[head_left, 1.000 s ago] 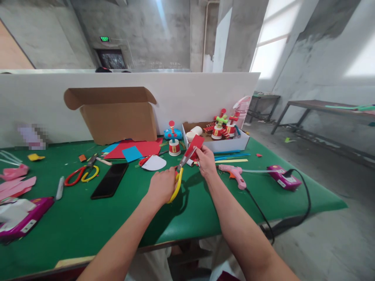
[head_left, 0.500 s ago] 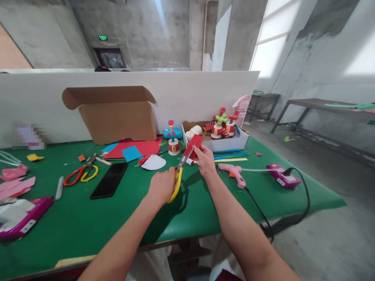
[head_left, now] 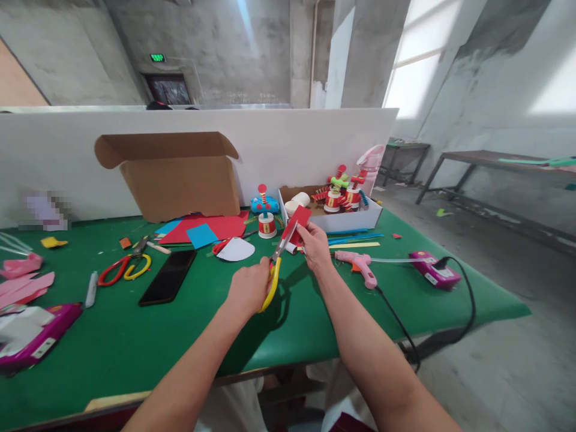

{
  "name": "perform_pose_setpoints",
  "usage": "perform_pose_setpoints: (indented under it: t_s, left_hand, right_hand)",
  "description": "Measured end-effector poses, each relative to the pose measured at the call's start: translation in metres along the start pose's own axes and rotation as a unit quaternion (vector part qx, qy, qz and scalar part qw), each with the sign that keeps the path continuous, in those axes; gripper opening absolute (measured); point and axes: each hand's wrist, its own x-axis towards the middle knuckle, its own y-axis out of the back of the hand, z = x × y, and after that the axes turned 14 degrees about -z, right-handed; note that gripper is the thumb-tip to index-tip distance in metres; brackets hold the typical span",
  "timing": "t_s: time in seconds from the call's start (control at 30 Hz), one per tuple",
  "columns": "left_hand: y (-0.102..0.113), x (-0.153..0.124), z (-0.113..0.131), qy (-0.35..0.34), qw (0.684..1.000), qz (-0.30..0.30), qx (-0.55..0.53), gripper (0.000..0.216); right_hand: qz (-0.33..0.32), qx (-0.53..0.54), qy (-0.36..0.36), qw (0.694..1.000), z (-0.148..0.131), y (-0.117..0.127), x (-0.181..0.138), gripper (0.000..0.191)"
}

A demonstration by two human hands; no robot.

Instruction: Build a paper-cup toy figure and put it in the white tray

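Over the green-covered table, the left hand grips a pair of yellow-handled metal scissors, while the right hand pinches a small rectangular piece of red paper, raised in front of the open white cardboard box. The blades meet the paper near the right fingertips. For what looks like a trimming cut, it pays to keep those fingertips clear of the blade line, hold the paper taut, and feed it in while the scissors stay steady, closing slowly. Against half a second ago, the grips and the paper's pose look nearly unchanged; the view shifts slightly. Whether the cut has lengthened, I cannot tell.
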Motion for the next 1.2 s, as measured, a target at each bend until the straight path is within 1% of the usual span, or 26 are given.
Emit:
perform_pose_setpoints:
  t_s: [0.5, 0.67, 0.83, 1.03, 1.2]
  left_hand:
    - [-0.002, -0.0031, 0.0019, 0.002, 1.0, -0.01, -0.019, 0.023]
    - [-0.0011, -0.0031, 0.0015, 0.004, 1.0, -0.008, -0.017, 0.025]
    - [0.0033, -0.0015, 0.0018, 0.009, 1.0, -0.008, -0.025, 0.026]
    - [0.0034, 0.0005, 0.0039, 0.011, 0.999, -0.012, -0.035, 0.026]
    - [-0.0008, 0.0031, 0.0051, 0.007, 0.999, -0.006, -0.046, 0.024]
  right_hand:
    - [-0.008, -0.002, -0.009, 1.0, -0.0003, 0.0006, 0.0003, 0.03]
    - [-0.034, -0.018, -0.038, 0.999, -0.0025, -0.0028, -0.0036, 0.028]
    - [-0.06, -0.019, -0.035, 0.997, -0.0047, -0.0072, -0.007, 0.027]
    - [-0.067, -0.031, -0.033, 0.997, -0.0056, -0.0081, -0.0085, 0.025]
    - [-0.064, -0.029, -0.035, 0.997, -0.0068, -0.0093, -0.0091, 0.029]
